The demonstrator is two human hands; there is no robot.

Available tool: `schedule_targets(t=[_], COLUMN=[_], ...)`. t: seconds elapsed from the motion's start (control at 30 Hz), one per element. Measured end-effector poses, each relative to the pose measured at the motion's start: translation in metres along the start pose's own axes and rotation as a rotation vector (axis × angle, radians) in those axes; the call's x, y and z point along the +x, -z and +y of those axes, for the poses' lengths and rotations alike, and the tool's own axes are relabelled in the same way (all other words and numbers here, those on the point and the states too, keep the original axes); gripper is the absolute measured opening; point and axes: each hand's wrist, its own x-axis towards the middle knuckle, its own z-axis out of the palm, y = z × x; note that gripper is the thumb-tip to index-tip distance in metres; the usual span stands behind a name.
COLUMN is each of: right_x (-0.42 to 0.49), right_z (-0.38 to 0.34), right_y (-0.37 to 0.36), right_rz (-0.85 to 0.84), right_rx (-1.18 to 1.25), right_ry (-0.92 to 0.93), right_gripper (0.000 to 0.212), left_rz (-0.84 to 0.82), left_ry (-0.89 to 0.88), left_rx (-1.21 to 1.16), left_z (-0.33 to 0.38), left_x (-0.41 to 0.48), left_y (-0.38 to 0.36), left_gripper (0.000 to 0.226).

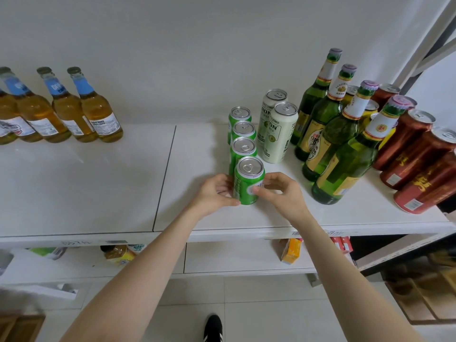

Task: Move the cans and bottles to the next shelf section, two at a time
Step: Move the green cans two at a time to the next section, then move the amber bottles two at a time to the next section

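White shelf: upright green can, seemingly between both hands.

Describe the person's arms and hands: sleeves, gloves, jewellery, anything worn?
Both forearms are bare up to the frame edge: no sleeves in view. The left hand and right hand have no gloves, and no rings, watch or bands show. A black shoe with white stripes shows below.

- One head-worn view, wide-angle, looking forward and steeply down.
- It faces the white shelf and the wall behind it, from close range.
- Both forearms reach up from the bottom edge; the hands meet near centre.
- Floor and a shoe show at the bottom.
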Motion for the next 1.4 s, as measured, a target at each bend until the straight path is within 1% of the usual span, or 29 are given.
schedule_targets(t=[0.1,0.2,0.33,0.43,0.5,0.6,0.7,0.8,1.0,1.2,1.4], right_x=[-0.009,-0.022,-0.043,-0.057,-0.067,-0.080,-0.094,-0.105,-0.132,-0.154,-0.157], right_z=[0.000,0.002,0.005,0.002,-0.001,-0.011,-0.024,-0.032,-0.057,-0.072,-0.087], right_y=[0.003,0.006,0.004,-0.005,-0.013,-0.032,-0.059,-0.085,-0.166,-0.246,-0.302], right_rz=[0.063,0.138,0.227,0.252,0.257,0.253,0.239,0.228,0.229,0.206,0.175], right_rx=[-0.232,-0.503,-0.836,-1.025,-1.112,-1.177,-1.205,-1.217,-1.181,-1.190,-1.229], right_ry=[0.051,0.186,0.343,0.403,0.420,0.427,0.436,0.431,0.417,0.373,0.372], right_gripper=[0.050,0.057,0.062,0.068,0.071,0.072,0.074,0.073,0.072,0.078,0.075], left_rz=[0.036,0.088,0.226,0.320,0.336,0.362,0.402,0.390,0.360,0.352,0.361], left_ry=[-0.017,-0.099,-0.238,-0.264,-0.232,-0.196,-0.170,-0.127,-0.076,-0.062,-0.059], left_rx=[0.148,0.407,0.786,1.018,1.146,1.244,1.263,1.299,1.356,1.384,1.407], left_z=[-0.002,-0.007,-0.017,-0.024,-0.026,-0.027,-0.027,-0.030,-0.039,-0.053,-0.059], left_x=[-0.011,-0.028,-0.059,-0.085,-0.103,-0.124,-0.144,-0.158,-0.200,-0.227,-0.235], left_y=[0.009,0.021,0.035,0.046,0.055,0.074,0.100,0.121,0.195,0.269,0.319], left_gripper=[0.050,0.044,0.049,0.057,0.060,0.062,0.065,0.067,0.068,0.069,0.069])
